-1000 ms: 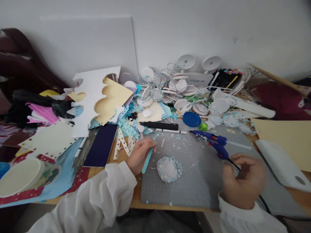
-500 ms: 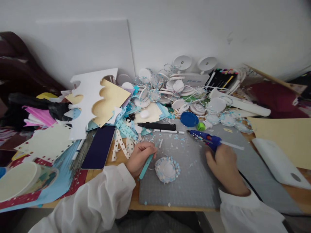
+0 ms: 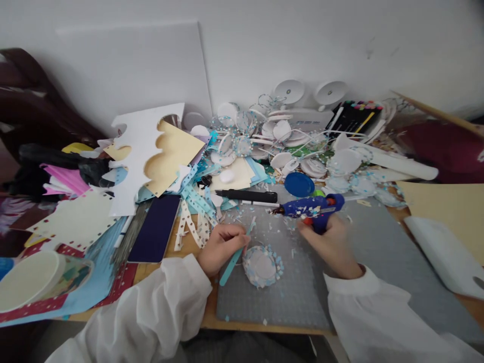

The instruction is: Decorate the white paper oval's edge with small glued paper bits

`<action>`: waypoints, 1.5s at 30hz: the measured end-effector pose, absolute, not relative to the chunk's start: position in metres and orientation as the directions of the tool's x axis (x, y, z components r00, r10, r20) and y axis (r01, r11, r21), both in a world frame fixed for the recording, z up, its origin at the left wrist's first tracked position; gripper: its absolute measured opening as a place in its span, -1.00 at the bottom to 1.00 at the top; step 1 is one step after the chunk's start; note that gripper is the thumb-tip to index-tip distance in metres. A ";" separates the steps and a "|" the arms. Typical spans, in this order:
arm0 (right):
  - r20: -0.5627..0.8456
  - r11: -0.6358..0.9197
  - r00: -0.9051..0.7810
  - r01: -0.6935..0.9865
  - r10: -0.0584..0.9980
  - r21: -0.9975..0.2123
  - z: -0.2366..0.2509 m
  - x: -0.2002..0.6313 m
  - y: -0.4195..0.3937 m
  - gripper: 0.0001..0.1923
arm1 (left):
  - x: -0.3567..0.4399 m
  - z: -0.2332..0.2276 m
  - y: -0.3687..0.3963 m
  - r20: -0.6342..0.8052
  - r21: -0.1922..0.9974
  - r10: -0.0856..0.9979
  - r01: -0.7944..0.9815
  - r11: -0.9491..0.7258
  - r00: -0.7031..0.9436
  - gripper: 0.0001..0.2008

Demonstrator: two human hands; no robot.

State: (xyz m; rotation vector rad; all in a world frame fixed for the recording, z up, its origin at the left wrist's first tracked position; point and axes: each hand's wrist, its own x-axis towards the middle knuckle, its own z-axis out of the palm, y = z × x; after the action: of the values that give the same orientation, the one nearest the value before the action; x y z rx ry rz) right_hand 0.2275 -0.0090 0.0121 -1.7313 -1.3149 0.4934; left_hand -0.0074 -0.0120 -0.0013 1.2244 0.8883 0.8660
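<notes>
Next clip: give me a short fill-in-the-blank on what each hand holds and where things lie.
1. The right hand grips a blue ____.
2. The left hand holds a light blue ____.
3. The round white paper piece lies on the grey ____, between the hands.
4. The black marker lies beyond the ____ hand.

Missing words: glue gun; strip; mat; left

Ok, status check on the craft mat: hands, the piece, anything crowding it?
Right hand gripping blue glue gun, nozzle pointing left. Left hand pinching light-blue strip beside white round piece. Paper bits scattered on grey mat.
</notes>
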 end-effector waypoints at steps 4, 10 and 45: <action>0.181 -0.038 0.338 0.551 0.924 -0.833 0.000 0.224 -0.013 -0.83 | -0.010 -0.006 -0.011 -0.095 0.988 0.893 -0.070 0.140 0.440 -0.67; 0.220 0.001 0.314 0.570 0.924 -0.822 -0.003 0.226 -0.014 -0.86 | -0.011 -0.008 -0.011 -0.065 0.988 0.874 -0.089 0.123 0.482 -0.66; 0.271 0.028 0.246 0.691 0.930 -0.722 -0.006 0.227 -0.016 -0.80 | -0.011 -0.001 -0.012 -0.051 0.992 0.840 -0.072 0.107 0.540 -0.64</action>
State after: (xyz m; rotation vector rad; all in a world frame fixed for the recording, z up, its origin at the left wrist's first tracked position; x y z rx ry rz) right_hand 0.2265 -0.0158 -0.0062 -1.7227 -1.5065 0.3794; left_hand -0.0107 -0.0117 -0.0006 1.2956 0.7562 0.7753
